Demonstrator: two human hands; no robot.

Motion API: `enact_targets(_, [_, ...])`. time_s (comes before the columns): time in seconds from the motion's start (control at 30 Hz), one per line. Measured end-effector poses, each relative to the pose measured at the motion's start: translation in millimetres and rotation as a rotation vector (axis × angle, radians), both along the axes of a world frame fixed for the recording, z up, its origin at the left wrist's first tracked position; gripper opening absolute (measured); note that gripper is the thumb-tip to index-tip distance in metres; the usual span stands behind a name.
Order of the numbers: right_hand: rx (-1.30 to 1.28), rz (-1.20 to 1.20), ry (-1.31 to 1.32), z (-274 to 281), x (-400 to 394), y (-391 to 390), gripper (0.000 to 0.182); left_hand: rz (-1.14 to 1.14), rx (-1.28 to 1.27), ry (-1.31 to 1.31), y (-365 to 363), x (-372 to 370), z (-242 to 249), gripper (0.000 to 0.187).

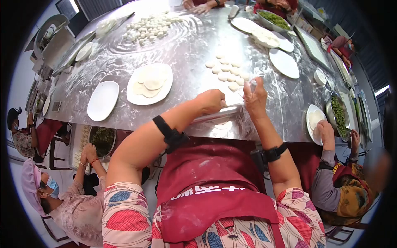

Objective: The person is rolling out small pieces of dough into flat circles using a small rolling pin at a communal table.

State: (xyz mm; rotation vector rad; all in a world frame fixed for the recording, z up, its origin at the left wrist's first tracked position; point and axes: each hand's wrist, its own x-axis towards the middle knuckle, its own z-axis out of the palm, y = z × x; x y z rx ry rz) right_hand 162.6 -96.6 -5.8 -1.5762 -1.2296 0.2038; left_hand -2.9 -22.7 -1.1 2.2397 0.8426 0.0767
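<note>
Nearest: red apron (215, 186), floral sleeves, black bands on both wrists. Left hand (211, 101) curled down over one end of a rolling pin (219, 113), palm pressing — fingers closed over it. Right hand (255, 97) at the pin's other end, fingers bent round it, thumb up; grip seemingly closed, though the fingertips hide behind the hand. Pin lying across the near edge of the floured steel table (186, 45), over a flattened wrapper (222, 123), mostly hidden under it.

Just beyond the hands, a cluster of small dough pieces (228, 71) on bare metal. To the left, a plate (149, 84) stacked with rolled wrappers, and beside it an empty plate (103, 100). At right, a co-worker's hand (325, 129) at a plate's edge, next to a bowl of green filling (339, 114).

Farther back — more dough lumps (151, 25), oval plates, another green tray (274, 19), other hands at the far edge.
</note>
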Motion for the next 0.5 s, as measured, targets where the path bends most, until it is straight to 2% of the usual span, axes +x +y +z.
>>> enact_targets(0.1, [0.023,-0.015,0.052,-2.0,-2.4,-37.0,0.018,-0.019,-0.003,-0.023,0.8,-1.2,-2.9,0.019])
enact_targets(0.17, [-0.029,0.010,0.199,-6.2,-8.7,-76.5,0.016,-0.027,0.035,-0.063,3.8,-5.9,-11.8,0.018])
enact_targets(0.2, [-0.014,0.025,0.191,-6.4,-9.6,-81.4,0.015,0.036,-0.050,-0.096,4.3,-7.2,-14.7,0.017])
enact_targets(0.27, [0.022,0.041,0.187,-8.4,-11.6,-90.4,0.014,0.008,-0.146,-0.087,6.6,-13.7,-18.1,0.018])
enact_targets(0.3, [0.022,0.023,0.142,-9.6,-10.1,-82.5,0.014,-0.012,-0.191,-0.076,3.9,-16.2,-15.9,0.018])
enact_targets(0.4, [0.051,-0.019,0.039,-2.5,-1.4,-29.2,0.014,-0.035,0.017,-0.027,-6.3,-15.8,1.9,0.019])
enact_targets(0.47, [0.077,-0.021,0.032,4.9,-8.9,-4.0,0.014,0.014,0.041,0.002,-4.1,-9.5,-10.5,0.021])
enact_targets(0.5, [0.087,-0.024,-0.042,-9.7,2.3,0.9,0.015,0.050,0.058,0.017,0.1,-9.5,-11.9,0.023])
